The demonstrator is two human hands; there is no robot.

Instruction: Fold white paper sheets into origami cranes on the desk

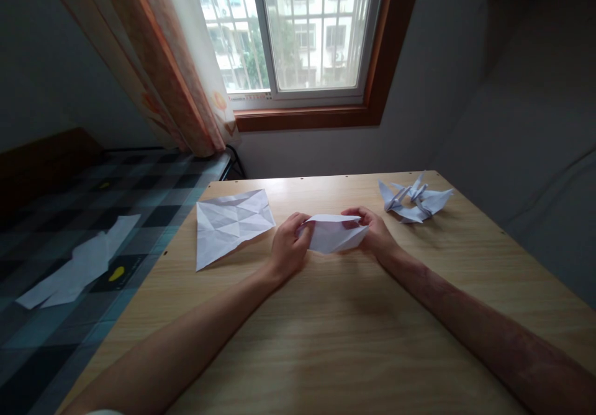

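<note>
A partly folded sheet of white paper (333,236) is held between both hands above the middle of the table, its upper layer standing a little apart from the lower one. My left hand (291,241) grips its left end, thumb on the near face. At the other end my right hand (375,232) is closed on the edge, with some fingers behind the paper. To the left lies a creased, unfolded square sheet (235,222) with a star-like fold pattern. Several folded paper cranes (414,200) sit together at the far right of the table.
The wooden table (326,334) fills the foreground. On its left is a bed with a checked cover (153,179), where white paper pieces (84,266) lie. Behind the table are a wall, a window (316,30) and an orange-patterned curtain (153,48).
</note>
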